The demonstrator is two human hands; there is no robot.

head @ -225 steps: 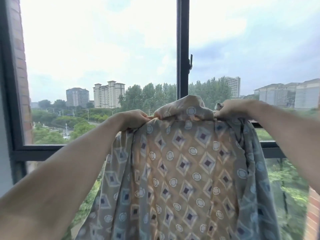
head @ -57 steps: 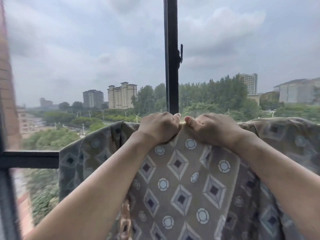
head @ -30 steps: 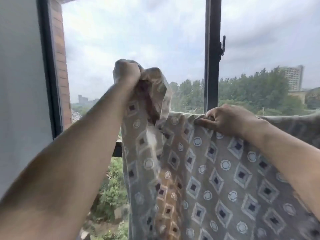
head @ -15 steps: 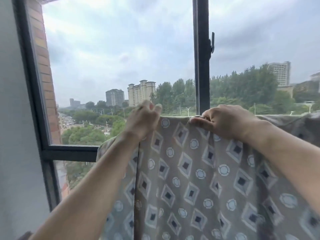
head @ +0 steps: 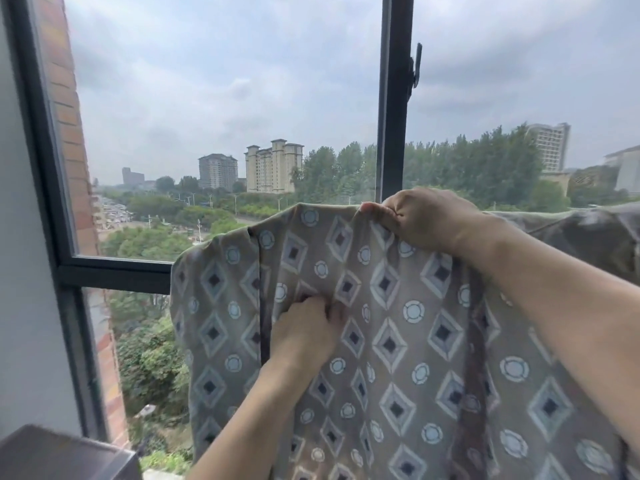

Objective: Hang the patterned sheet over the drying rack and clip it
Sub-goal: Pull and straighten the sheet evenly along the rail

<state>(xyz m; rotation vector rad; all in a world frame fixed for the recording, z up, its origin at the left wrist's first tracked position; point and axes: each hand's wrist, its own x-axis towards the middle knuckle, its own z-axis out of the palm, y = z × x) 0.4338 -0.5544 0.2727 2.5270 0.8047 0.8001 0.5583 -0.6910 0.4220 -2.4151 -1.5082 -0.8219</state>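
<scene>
The patterned sheet (head: 398, 341), beige with blue diamonds and circles, hangs in front of the window and fills the lower right of the view. My right hand (head: 422, 220) grips its top fold, where it drapes over a line or bar that the cloth hides. My left hand (head: 304, 330) is lower down, pinching the front of the sheet near a vertical fold. The drying rack itself is hidden under the fabric. No clip shows.
A dark window frame (head: 393, 98) with a latch stands behind the sheet, with a horizontal bar (head: 114, 273) at the left. A grey wall (head: 20, 237) lies at the far left and a dark box-like corner (head: 65, 455) at the bottom left.
My left hand has dropped from the sheet's top edge to the front of the cloth and pinches it there. My right hand keeps its grip on the top fold.
</scene>
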